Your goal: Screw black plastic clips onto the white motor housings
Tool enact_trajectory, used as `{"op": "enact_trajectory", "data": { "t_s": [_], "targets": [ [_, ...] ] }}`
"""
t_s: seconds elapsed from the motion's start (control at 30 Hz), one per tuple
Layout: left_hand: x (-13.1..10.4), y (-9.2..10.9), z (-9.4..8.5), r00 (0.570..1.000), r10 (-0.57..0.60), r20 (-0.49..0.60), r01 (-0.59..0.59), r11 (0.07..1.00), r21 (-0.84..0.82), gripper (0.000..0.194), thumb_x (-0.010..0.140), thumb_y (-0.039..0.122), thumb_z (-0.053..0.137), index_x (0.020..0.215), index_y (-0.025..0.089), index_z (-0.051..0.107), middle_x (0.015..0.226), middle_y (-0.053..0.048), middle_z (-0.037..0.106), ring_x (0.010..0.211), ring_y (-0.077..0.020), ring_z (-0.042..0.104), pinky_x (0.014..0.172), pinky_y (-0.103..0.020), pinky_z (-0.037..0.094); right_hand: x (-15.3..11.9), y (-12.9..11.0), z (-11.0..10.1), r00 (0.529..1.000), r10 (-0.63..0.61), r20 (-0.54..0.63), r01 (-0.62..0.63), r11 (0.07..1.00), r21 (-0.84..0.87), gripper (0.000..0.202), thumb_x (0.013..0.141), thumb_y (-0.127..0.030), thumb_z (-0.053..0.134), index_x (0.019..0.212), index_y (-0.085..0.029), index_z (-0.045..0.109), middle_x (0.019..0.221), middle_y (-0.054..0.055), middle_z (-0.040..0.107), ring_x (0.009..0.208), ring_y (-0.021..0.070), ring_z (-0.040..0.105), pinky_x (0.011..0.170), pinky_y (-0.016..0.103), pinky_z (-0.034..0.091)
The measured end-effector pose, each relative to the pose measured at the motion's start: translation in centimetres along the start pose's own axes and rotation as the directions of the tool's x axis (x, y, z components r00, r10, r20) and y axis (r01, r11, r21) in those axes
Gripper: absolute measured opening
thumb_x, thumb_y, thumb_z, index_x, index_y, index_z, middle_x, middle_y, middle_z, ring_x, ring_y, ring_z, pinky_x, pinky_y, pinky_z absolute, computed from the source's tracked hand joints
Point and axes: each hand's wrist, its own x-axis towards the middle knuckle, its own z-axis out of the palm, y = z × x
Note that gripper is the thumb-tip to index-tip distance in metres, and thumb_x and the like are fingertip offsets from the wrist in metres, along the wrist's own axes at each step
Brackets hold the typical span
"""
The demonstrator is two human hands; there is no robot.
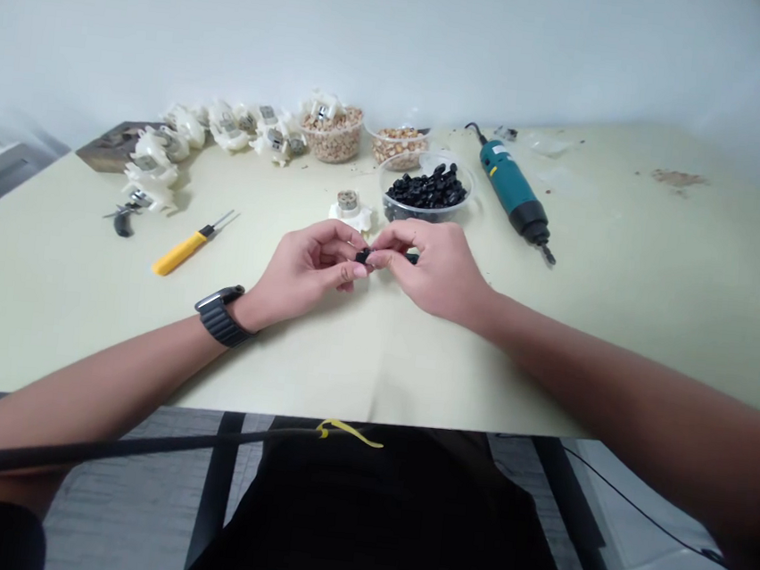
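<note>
Both hands meet: left hand [307,265] and right hand [439,268], fingers [347,272] pinching a small black part [361,255] above the desk [318,369].

Honestly, can't read a single word or number anywhere here. Closest thing is the teal, cylindrical, plastic-bodied power tool with a black nose [514,190]: there's a small whitish rectangular label [499,149] up near its cord end, and whatever's printed on that is way too tiny to make out. Just below it on the same body sits a little yellow patch [493,170], could be a sticker, can't tell, and I get no letters off it either. Black wristwatch with a dark band [224,317]: display's angled away, so no digits readable.
</note>
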Motion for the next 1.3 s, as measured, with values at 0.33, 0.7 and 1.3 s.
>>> {"op": "enact_trajectory", "data": {
  "t_s": [0.33,0.7,1.3],
  "targets": [
    [0.2,0.1,-0.5,0.982,-0.127,0.143,0.139,0.987,-0.077,0.039,0.089,0.048,0.091,0.097,0.014,0.073,0.084,-0.007,0.08,0.068,-0.0126,0.073,0.068,-0.023,0.06,-0.3,0.9,0.2,0.977,-0.213,-0.007,0.206,0.951,-0.232,0.02,0.099,-0.018,0.058,0.087,-0.018,0.075,0.084,0.006,0.075,0.084,0.021,0.064,0.079,0.034,0.046],
    [0.8,-0.1,-1.2,0.903,-0.301,0.307,0.411,0.816,-0.407,0.022,0.089,0.028,0.089,0.087,0.008,0.079,0.077,-0.009,0.078,0.061,-0.0108,0.07,0.061,-0.017,0.059,0.1,1.9,0.3,0.767,-0.641,0.024,0.565,0.658,-0.498,0.031,0.109,-0.011,0.047,0.089,-0.017,0.069,0.078,0.005,0.066,0.084,0.0212,0.058,0.079,0.036,0.054],
    [0.7,-0.3,-1.6,0.861,-0.334,0.383,0.481,0.781,-0.399,0.028,0.091,0.035,0.089,0.092,0.01,0.079,0.076,-0.007,0.078,0.06,-0.0105,0.07,0.06,-0.017,0.061,-0.1,2.0,0.1,0.874,-0.484,-0.037,0.447,0.832,-0.327,0.02,0.107,-0.02,0.062,0.091,-0.017,0.075,0.085,0.003,0.077,0.084,0.0193,0.066,0.078,0.033,0.053]
  ]
}}
